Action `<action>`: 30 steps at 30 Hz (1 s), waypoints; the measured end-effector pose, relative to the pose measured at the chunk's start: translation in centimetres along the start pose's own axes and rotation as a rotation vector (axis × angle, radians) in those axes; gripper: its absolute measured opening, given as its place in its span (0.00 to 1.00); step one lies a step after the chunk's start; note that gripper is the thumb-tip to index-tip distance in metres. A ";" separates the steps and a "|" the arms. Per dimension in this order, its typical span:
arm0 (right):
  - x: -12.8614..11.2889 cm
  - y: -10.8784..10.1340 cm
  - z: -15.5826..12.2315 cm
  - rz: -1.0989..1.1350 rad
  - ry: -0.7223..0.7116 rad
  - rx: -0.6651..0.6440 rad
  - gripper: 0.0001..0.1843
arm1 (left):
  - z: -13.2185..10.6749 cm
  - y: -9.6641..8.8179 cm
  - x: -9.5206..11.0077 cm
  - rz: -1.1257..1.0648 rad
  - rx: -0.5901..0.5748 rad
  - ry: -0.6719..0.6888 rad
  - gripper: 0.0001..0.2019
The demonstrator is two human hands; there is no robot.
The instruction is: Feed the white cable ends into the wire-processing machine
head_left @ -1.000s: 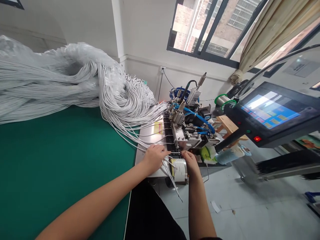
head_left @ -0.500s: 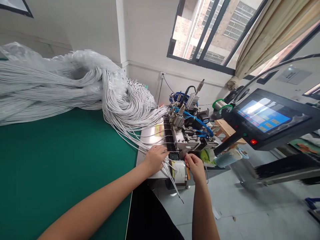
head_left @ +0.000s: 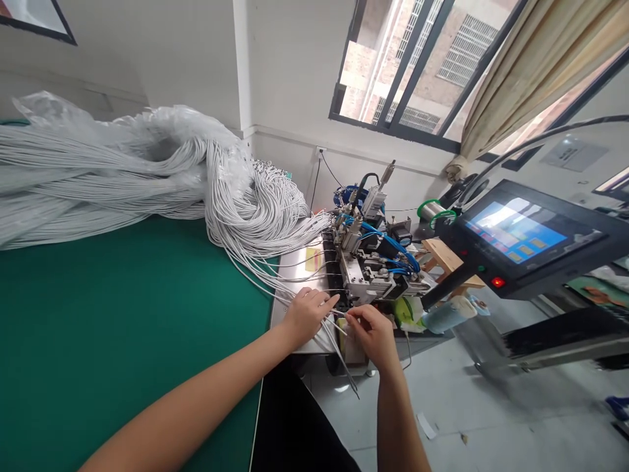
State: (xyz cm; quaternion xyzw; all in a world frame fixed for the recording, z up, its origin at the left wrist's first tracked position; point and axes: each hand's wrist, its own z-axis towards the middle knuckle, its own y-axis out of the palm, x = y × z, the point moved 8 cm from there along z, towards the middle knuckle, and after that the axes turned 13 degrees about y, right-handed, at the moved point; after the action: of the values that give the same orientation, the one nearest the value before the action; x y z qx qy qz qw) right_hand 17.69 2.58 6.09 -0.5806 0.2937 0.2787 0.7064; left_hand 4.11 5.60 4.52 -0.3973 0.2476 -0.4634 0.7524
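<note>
My left hand (head_left: 307,318) is closed over thin white cables (head_left: 339,357) at the machine's near end, its index finger stretched toward the clamp row. The cables' loose ends come out from under it and hang down past the metal plate's edge. With thumb and index finger pinched, my right hand (head_left: 372,333) holds the end of one white cable (head_left: 340,313) just right of the left hand. Beside both hands is a wire-processing machine (head_left: 352,270) with blue air hoses. Several cables lie across its metal plate (head_left: 292,265) into a black row of slots (head_left: 333,265).
A large bundle of white cables (head_left: 250,216), partly wrapped in clear plastic (head_left: 167,121), lies on the green tabletop (head_left: 137,328). To the right a control screen (head_left: 521,226) juts out on an arm. A green-rimmed wire spool (head_left: 435,211) stands behind the machine.
My right hand has moved left from the machine's front corner to the cable end beside my left hand. The left hand's index finger has stretched out further; otherwise that hand has barely moved.
</note>
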 end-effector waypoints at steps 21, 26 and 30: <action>4.2 -1.1 0.3 0.477 0.326 -0.161 0.15 | 0.5 -2.9 1.2 -0.044 0.198 0.047 0.11; 4.4 -0.7 0.3 0.573 0.350 -0.095 0.14 | 0.6 -3.0 1.7 -0.044 0.207 0.057 0.12; 5.1 -0.7 0.3 0.597 0.352 -0.024 0.14 | 0.8 -2.7 1.7 -0.057 0.196 0.015 0.11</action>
State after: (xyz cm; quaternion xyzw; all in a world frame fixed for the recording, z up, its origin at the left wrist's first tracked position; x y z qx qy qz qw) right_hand 21.68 2.99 2.78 -0.5165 0.5647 0.3719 0.5254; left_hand 4.12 3.67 7.23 -0.3252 0.1951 -0.5095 0.7724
